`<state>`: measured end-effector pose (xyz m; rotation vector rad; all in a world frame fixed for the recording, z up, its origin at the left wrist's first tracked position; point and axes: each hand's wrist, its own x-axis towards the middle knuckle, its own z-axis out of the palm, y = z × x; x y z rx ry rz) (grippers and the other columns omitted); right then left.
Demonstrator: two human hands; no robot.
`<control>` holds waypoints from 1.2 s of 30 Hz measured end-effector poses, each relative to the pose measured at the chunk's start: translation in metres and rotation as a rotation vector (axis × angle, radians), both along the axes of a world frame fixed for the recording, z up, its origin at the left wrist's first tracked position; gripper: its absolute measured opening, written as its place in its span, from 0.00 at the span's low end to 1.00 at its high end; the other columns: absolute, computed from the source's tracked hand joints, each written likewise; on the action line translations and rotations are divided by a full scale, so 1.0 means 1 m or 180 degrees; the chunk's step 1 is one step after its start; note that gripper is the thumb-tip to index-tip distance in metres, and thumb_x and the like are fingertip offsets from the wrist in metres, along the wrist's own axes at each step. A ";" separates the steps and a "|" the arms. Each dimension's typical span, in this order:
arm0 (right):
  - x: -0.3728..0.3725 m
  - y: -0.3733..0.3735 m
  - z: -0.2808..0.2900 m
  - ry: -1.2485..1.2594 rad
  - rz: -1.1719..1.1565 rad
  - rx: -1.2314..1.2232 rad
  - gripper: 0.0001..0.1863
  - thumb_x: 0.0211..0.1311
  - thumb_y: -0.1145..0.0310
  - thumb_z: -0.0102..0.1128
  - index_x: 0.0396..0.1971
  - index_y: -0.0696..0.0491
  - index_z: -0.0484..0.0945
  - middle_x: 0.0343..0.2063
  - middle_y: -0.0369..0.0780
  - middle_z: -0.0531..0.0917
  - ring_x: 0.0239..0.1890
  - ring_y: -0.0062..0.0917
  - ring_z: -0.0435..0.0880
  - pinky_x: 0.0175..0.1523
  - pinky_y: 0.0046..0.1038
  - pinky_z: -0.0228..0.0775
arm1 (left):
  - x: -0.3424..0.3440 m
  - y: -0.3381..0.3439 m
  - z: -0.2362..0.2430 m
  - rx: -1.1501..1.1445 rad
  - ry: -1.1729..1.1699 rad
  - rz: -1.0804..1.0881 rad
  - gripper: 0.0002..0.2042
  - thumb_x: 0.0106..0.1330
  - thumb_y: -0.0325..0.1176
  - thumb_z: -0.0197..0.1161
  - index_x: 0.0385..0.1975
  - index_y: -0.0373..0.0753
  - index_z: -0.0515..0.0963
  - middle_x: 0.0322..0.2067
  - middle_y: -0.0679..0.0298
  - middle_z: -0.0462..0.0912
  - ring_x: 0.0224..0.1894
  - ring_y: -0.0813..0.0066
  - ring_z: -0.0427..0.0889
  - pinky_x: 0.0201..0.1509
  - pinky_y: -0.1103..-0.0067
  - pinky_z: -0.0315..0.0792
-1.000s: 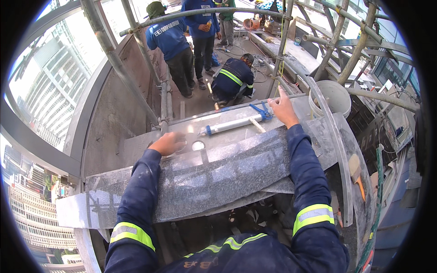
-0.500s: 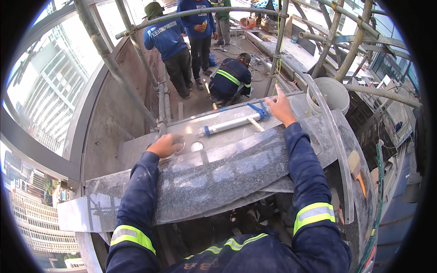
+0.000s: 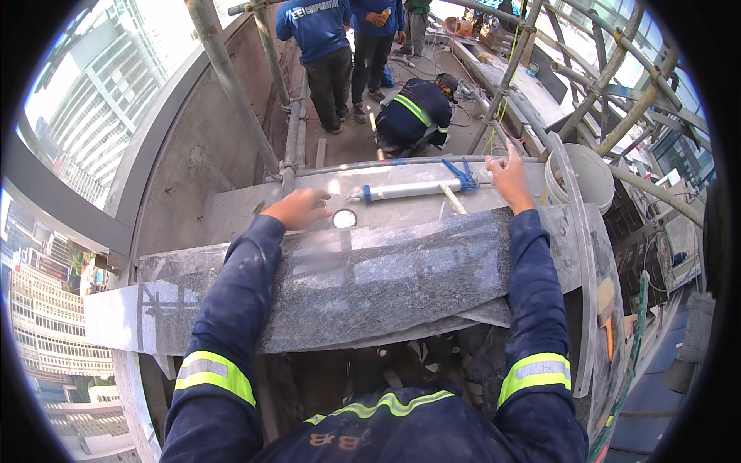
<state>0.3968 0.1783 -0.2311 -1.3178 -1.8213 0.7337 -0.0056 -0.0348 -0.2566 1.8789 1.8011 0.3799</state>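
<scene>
My left hand (image 3: 299,209) is over the far left part of a speckled grey stone slab (image 3: 394,282), fingers loosely curved and apart, with nothing visible in them. A small round white-topped thing (image 3: 345,219) sits just right of its fingers. Beyond the slab a caulking gun (image 3: 413,190) with a silver barrel and blue ends lies across a grey ledge (image 3: 247,202). A pale stick (image 3: 452,199) rests by its handle end. My right hand (image 3: 509,179) is just right of that handle, index finger raised and thumb apart, holding nothing I can see.
A white bucket (image 3: 590,174) stands at the right behind a long clear strip (image 3: 575,255). A brush (image 3: 606,301) with an orange handle lies near it. Scaffold pipes (image 3: 231,85) rise on both sides. Beyond the ledge, a person crouches (image 3: 413,116) and others stand.
The view has shifted, so the slab and caulking gun sit differently in the picture. My left hand's fingers have moved past the round white-topped thing's near side. My right hand stays raised near the gun's handle.
</scene>
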 end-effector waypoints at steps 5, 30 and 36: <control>0.000 -0.001 -0.001 0.0059 0.0069 0.0007 0.42 0.61 0.67 0.63 0.70 0.67 0.54 0.22 0.38 0.80 0.26 0.20 0.78 0.37 0.26 0.71 | 0.004 -0.002 0.006 -0.0178 -0.0022 0.0114 0.22 0.68 0.39 0.62 0.56 0.30 0.75 0.42 0.47 0.85 0.46 0.55 0.84 0.51 0.68 0.74; -0.002 -0.005 0.003 -0.0181 -0.0082 0.0123 0.42 0.58 0.66 0.66 0.69 0.67 0.56 0.23 0.42 0.83 0.28 0.28 0.83 0.40 0.30 0.74 | 0.000 0.000 0.006 -0.0269 -0.0027 0.0111 0.24 0.65 0.43 0.62 0.55 0.32 0.75 0.49 0.46 0.83 0.53 0.52 0.82 0.57 0.67 0.74; -0.001 -0.008 0.005 -0.0156 -0.0067 0.0150 0.42 0.58 0.66 0.66 0.68 0.68 0.56 0.23 0.42 0.83 0.29 0.30 0.84 0.42 0.31 0.74 | -0.001 0.001 0.003 -0.0249 -0.0032 0.0144 0.23 0.65 0.41 0.63 0.54 0.31 0.76 0.47 0.47 0.84 0.51 0.53 0.83 0.56 0.68 0.75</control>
